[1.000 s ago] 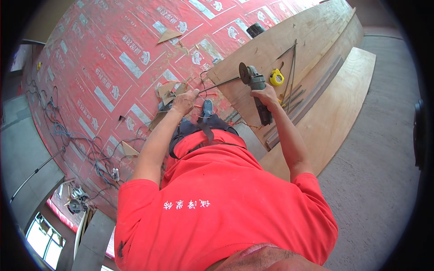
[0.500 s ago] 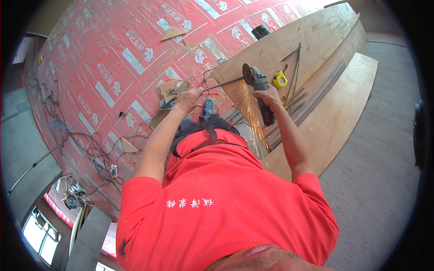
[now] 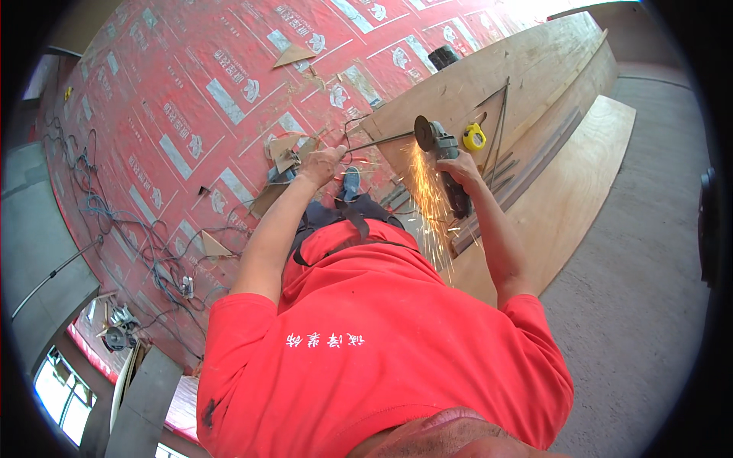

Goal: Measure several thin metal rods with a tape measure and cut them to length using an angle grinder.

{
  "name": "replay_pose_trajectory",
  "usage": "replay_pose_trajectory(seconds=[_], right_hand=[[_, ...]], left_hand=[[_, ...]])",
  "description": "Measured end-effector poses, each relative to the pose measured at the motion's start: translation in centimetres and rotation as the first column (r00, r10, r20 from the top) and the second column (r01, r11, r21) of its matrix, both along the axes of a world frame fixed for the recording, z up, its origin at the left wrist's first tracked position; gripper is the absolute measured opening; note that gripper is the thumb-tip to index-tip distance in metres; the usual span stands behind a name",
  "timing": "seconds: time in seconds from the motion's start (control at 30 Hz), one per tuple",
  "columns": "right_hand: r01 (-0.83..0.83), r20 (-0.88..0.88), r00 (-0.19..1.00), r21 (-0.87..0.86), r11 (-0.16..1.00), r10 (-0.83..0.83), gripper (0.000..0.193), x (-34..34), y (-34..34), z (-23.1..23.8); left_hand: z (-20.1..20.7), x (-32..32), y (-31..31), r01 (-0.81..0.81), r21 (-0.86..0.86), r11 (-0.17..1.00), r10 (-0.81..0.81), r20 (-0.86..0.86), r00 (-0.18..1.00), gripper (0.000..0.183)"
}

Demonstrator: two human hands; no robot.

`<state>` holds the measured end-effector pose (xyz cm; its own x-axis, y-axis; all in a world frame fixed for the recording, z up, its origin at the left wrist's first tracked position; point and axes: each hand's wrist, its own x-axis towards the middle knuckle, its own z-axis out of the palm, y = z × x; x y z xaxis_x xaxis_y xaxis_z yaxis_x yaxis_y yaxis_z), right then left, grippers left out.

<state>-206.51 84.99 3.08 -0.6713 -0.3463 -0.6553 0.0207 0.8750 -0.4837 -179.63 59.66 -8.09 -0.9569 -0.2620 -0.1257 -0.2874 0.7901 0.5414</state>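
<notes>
Denser sparks (image 3: 429, 195) below the grinder (image 3: 445, 145) than before

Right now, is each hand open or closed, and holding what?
Left hand: closed, holding a thin rod.
Right hand: closed around the angle grinder.

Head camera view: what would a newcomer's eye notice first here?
First, the orange sparks spray below the disc of the grinder in the right grip, right of centre. Next comes the thin rod, running from the left grip toward that disc. Then the yellow tape measure shines on the plywood, right of the grinder.
</notes>
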Motion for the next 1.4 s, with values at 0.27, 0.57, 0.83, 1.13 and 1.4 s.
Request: replay_pose_trajectory(seconds=[0.27,0.57,0.83,1.13,1.4], right_hand=[[0.037,0.022,0.999,-0.063,0.997,-0.035,0.038,-0.7,-0.9,-1.5],[-0.006,-0.038,0.999,-0.049,0.999,0.005,0.035,0.4,0.0,-0.1],[-0.008,-0.063,0.998,-0.005,1.000,0.008,0.039,0.8,0.5,-0.2],[0.041,0.050,0.998,-0.100,0.994,-0.037,0.035,-0.4,-1.0,-0.9],[-0.008,-0.041,0.999,-0.024,1.000,0.007,0.034,0.0,-1.0,-0.2]], left_hand=[[-0.6,0.0,-0.1,0.004,0.000,1.000,-0.004,-0.022,1.000,0.028],[-0.4,-0.4,-0.6,0.021,0.050,0.999,-0.025,0.073,0.997,0.030],[-0.2,-0.6,-0.8,0.020,0.090,0.996,-0.030,0.115,0.993,0.031],[-0.8,-0.8,-0.9,0.034,0.072,0.997,-0.043,0.127,0.991,0.031],[-0.1,-0.8,-1.0,0.026,0.070,0.997,-0.034,0.107,0.994,0.030]])
